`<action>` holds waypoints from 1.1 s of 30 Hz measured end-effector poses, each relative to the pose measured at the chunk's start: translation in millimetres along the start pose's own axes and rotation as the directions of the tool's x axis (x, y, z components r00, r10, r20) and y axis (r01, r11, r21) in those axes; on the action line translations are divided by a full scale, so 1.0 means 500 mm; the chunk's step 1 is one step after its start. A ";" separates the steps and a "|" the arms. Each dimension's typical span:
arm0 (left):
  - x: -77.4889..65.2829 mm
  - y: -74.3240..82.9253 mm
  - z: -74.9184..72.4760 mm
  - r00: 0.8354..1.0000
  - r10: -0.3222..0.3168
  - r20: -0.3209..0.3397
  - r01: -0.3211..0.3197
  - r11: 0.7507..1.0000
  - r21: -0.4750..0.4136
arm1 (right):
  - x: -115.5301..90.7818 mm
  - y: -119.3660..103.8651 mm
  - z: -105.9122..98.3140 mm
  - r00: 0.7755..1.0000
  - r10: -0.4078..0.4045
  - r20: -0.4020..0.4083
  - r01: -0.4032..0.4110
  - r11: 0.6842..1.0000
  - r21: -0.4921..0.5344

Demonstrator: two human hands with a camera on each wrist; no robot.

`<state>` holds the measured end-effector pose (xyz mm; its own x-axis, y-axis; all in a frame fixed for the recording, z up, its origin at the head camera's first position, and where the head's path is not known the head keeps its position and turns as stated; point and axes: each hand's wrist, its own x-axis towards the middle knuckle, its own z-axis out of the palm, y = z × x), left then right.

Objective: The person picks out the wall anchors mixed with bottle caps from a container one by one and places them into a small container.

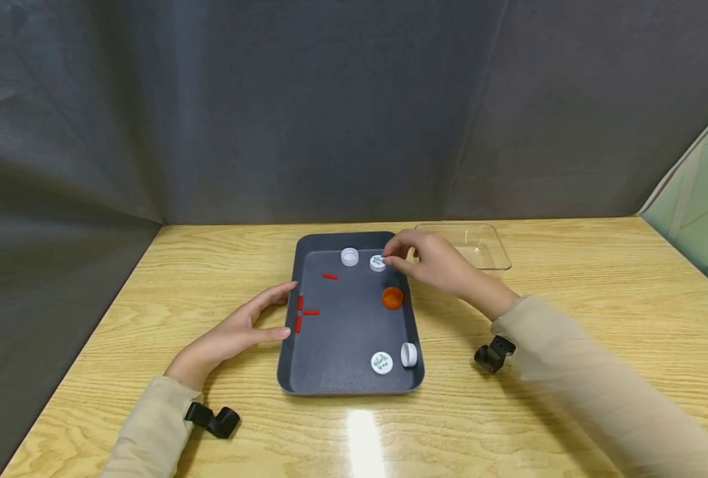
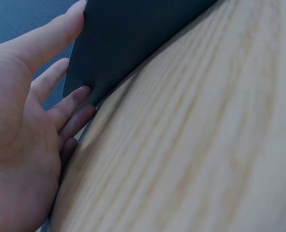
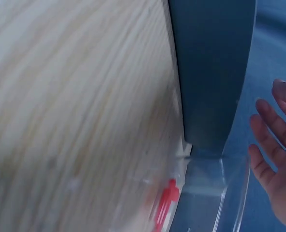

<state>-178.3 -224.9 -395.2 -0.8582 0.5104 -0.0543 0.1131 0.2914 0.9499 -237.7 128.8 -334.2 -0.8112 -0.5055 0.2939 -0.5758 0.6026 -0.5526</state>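
The thumb and index finger of my right hand (image 1: pixel 428 262) pinch the right edge of a white bottle cap (image 1: pixel 376 263) with green lettering, at the back right of the dark grey tray (image 1: pixel 348 332). In the right wrist view, the other fingers (image 3: pixel 271 137) spread loosely above the tray's wall. At the tray's left side, my left hand (image 1: pixel 240 328) rests with thumb and fingers apart against the rim. Its fingertips (image 2: pixel 84 92) touch the outer wall in the left wrist view. Several small red sticks (image 1: pixel 311 312) lie inside, near that hand.
Also in the tray are an upturned white cap (image 1: pixel 349 257), an orange cap (image 1: pixel 392 298), a flat lettered cap (image 1: pixel 381 363) and a white cap on its side (image 1: pixel 409 354). A clear plastic box (image 1: pixel 500 255) stands behind my right hand on the wooden table (image 1: pixel 569 285).
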 end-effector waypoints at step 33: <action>0.003 -0.006 -0.005 1.000 -0.005 0.006 0.005 1.000 -0.006 | 0.086 -0.014 0.103 0.966 -0.105 0.235 0.099 0.994 0.039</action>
<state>-181.2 -227.2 -397.5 -0.8558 0.5138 -0.0606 0.1062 0.2890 0.9514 -263.4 70.8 -357.9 -0.6992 -0.6971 0.1588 -0.6487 0.5253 -0.5506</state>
